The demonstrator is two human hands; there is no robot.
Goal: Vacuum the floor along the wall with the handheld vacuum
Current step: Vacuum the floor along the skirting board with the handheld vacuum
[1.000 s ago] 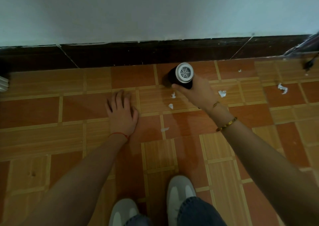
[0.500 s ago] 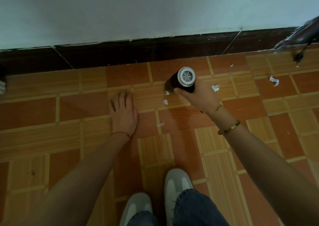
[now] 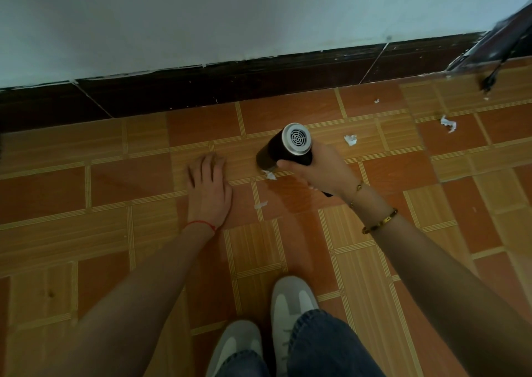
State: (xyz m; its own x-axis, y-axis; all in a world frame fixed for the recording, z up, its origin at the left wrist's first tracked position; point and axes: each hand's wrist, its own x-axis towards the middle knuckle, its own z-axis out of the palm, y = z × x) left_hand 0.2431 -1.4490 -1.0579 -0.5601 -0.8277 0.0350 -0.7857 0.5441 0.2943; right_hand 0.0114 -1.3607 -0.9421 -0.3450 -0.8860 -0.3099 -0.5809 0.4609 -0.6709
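While the left hand (image 3: 209, 188) is lying flat on the tiled floor (image 3: 460, 192), palm down with its fingers straight and close together and holding nothing, the right hand (image 3: 319, 169) is gripping the handheld vacuum (image 3: 283, 148), its fingers and thumb curling round the black body just below the silver vented end cap. The vacuum is tilting forward and to the left, its dark nozzle end pointing down at the floor near the dark baseboard (image 3: 259, 80) that is running along the foot of the pale wall (image 3: 230, 13). A white paper scrap (image 3: 270, 174) is lying just beside the nozzle end; whether the two are touching cannot be told. Another scrap (image 3: 260, 205) is sitting nearer the person, between the two hands. More scraps are lying to the right: one (image 3: 350, 139) just beside the vacuum's cap, a larger crumpled one (image 3: 448, 123) well apart, and a tiny one (image 3: 376, 101) near the baseboard. A red string (image 3: 201, 223) is circling the left wrist, and a gold bangle (image 3: 380, 221) and a thin chain are circling the right. Two pale sneakers (image 3: 290, 304) and blue jeans cuffs (image 3: 325, 345) are showing at the bottom edge. A dark cable end (image 3: 489, 81) is hanging down at the far right.
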